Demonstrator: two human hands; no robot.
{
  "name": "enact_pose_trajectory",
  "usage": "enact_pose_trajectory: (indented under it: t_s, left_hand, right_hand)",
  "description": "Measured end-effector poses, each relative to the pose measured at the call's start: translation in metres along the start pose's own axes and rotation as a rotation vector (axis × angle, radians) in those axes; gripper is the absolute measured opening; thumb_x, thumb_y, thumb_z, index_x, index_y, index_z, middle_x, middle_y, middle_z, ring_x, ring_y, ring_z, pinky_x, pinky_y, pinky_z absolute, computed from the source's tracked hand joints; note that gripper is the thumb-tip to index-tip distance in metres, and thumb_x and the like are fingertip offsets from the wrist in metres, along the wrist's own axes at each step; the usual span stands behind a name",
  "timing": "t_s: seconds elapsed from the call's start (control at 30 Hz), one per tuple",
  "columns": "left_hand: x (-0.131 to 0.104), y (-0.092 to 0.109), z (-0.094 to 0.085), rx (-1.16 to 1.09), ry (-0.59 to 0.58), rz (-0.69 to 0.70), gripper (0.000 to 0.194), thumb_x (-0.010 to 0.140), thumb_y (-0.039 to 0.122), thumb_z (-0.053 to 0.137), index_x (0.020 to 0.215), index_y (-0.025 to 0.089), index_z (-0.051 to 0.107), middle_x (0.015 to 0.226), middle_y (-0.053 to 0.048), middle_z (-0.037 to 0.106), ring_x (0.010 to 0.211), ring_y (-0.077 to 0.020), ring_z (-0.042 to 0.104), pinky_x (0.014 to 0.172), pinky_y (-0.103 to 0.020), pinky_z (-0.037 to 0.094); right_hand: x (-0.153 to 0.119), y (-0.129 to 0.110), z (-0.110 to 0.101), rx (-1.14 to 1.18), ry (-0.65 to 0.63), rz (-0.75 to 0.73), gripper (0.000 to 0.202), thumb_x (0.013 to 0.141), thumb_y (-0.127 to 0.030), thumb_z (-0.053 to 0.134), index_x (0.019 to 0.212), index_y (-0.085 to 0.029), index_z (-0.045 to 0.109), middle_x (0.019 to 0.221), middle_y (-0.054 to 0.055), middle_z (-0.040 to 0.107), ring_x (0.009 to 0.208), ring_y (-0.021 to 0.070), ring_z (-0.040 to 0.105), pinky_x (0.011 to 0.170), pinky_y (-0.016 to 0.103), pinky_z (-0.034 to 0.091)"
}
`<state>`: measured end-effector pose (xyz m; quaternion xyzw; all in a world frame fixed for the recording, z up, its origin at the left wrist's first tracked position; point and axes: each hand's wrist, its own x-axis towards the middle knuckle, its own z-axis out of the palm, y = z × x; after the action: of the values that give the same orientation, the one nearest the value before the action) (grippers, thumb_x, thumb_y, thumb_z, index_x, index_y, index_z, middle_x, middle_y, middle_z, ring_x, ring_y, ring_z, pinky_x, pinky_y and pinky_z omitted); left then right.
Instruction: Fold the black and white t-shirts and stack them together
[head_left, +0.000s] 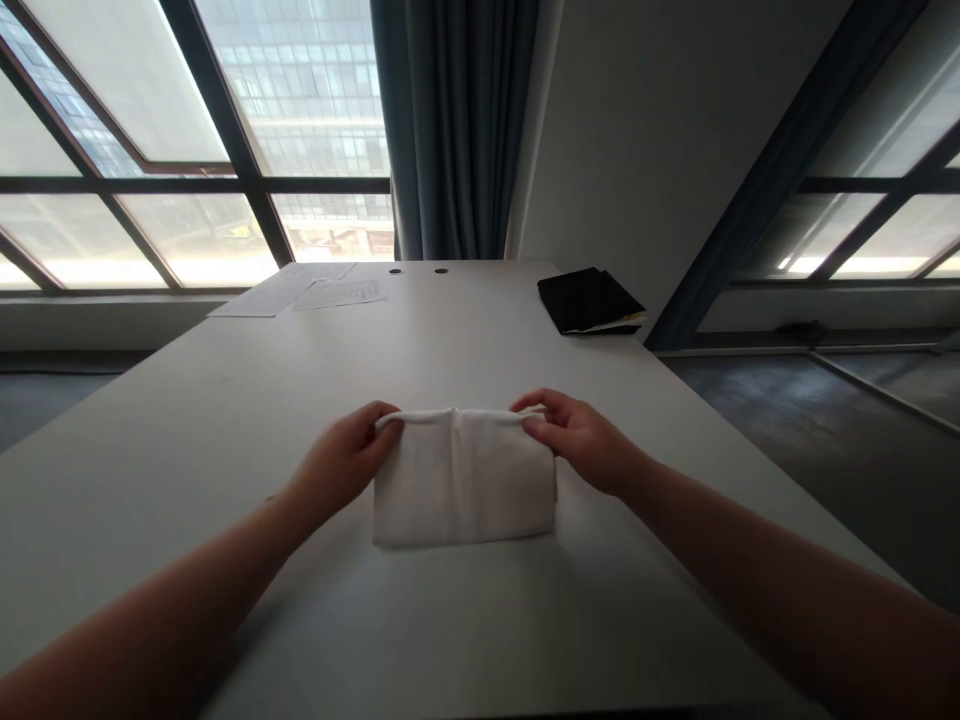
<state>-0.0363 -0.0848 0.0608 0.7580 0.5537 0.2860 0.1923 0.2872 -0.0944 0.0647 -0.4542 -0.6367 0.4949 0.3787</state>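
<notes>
A white folded cloth (491,485) hangs between my hands over the middle of the table, with a vertical crease near its centre. My left hand (358,450) pinches its upper left corner between thumb and fingers. At the upper right corner, my right hand (574,435) grips the cloth the same way, thumb on the near side. The top edge runs nearly straight from hand to hand. Whether the lower edge touches the table I cannot tell.
The white table (450,350) stretches away toward a blue curtain (454,130). Sheets of paper (262,297) lie at its far left. Near the right edge sits a black folder (589,300) with papers showing. Two round cable holes are at the far end.
</notes>
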Motion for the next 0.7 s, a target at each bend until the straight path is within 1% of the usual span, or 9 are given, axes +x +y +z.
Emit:
enact_pose_trajectory:
  t_s: [0.07,0.13,0.2,0.3,0.37,0.47,0.57,0.63,0.7]
  left_hand:
    - [0.020,-0.012,0.016,0.063,-0.043,-0.065,0.035,0.097,0.047,0.048,0.103,0.022,0.071,0.069,0.001,0.068,0.067,-0.0194,0.064,0.059,-0.028,0.044]
    - [0.034,-0.025,0.029,0.160,-0.065,-0.095,0.033,0.097,0.043,0.047,0.105,0.022,0.071,0.077,-0.002,0.072,0.074,-0.0218,0.067,0.064,-0.030,0.045]
    - [0.041,-0.036,0.036,0.264,-0.071,-0.092,0.033,0.099,0.042,0.045,0.109,0.023,0.070,0.086,-0.005,0.075,0.082,-0.0247,0.070,0.070,-0.033,0.047]
    - [0.038,-0.042,0.036,0.369,-0.050,-0.070,0.031,0.099,0.042,0.048,0.113,0.023,0.068,0.094,-0.007,0.076,0.090,-0.0278,0.071,0.079,-0.036,0.051]
    - [0.030,-0.037,0.033,0.409,0.027,0.021,0.030,0.098,0.037,0.050,0.116,0.020,0.067,0.105,-0.011,0.076,0.101,-0.0295,0.070,0.090,-0.040,0.053]
    - [0.016,-0.019,0.034,0.416,0.148,0.278,0.033,0.101,0.030,0.045,0.122,0.017,0.067,0.129,-0.015,0.070,0.121,-0.0295,0.064,0.108,-0.044,0.049]
    - [0.001,-0.005,0.048,0.406,0.143,0.428,0.043,0.108,0.035,0.039,0.141,0.016,0.059,0.152,-0.015,0.058,0.141,-0.0287,0.053,0.119,-0.046,0.042]
    - [-0.007,-0.005,0.061,0.452,0.085,0.430,0.056,0.109,0.044,0.038,0.154,0.012,0.048,0.163,-0.019,0.046,0.153,-0.0335,0.040,0.124,-0.051,0.036]
    - [-0.012,-0.013,0.073,0.515,0.003,0.380,0.067,0.108,0.051,0.038,0.160,0.009,0.040,0.167,-0.024,0.037,0.158,-0.0391,0.030,0.125,-0.057,0.033]
  right_hand:
    - [0.026,0.012,0.004,-0.036,0.047,0.089,0.033,0.088,-0.040,0.072,0.113,-0.020,0.066,0.074,-0.003,0.062,0.061,0.0137,0.055,0.056,0.024,0.046]
    - [0.048,0.027,0.004,-0.195,0.094,0.134,0.025,0.087,-0.033,0.070,0.107,-0.019,0.067,0.072,-0.002,0.063,0.062,0.0147,0.057,0.058,0.025,0.045]
    - [0.063,0.040,0.002,-0.422,0.138,0.106,0.017,0.088,-0.029,0.069,0.102,-0.019,0.070,0.072,-0.001,0.064,0.066,0.0159,0.059,0.062,0.026,0.045]
    - [0.065,0.052,-0.002,-0.692,0.168,-0.010,0.017,0.090,-0.028,0.069,0.105,-0.020,0.072,0.078,0.001,0.066,0.073,0.0181,0.062,0.071,0.029,0.048]
    - [0.058,0.051,0.001,-0.811,0.196,-0.119,0.025,0.089,-0.025,0.070,0.113,-0.018,0.071,0.092,0.006,0.069,0.083,0.0214,0.066,0.081,0.033,0.052]
    - [0.041,0.041,0.018,-0.926,0.249,-0.352,0.034,0.094,-0.023,0.062,0.127,-0.014,0.068,0.121,0.016,0.068,0.112,0.0281,0.064,0.104,0.042,0.050]
    - [0.028,0.034,0.045,-0.995,0.151,-0.482,0.045,0.102,-0.027,0.052,0.143,-0.012,0.061,0.144,0.020,0.061,0.137,0.0307,0.052,0.122,0.048,0.037]
    - [0.025,0.034,0.060,-1.032,0.015,-0.441,0.054,0.105,-0.033,0.050,0.154,-0.011,0.052,0.160,0.020,0.049,0.150,0.0322,0.041,0.127,0.051,0.028]
    - [0.028,0.037,0.066,-1.056,-0.123,-0.351,0.062,0.106,-0.040,0.049,0.162,-0.014,0.042,0.170,0.018,0.035,0.158,0.0332,0.028,0.129,0.053,0.022]
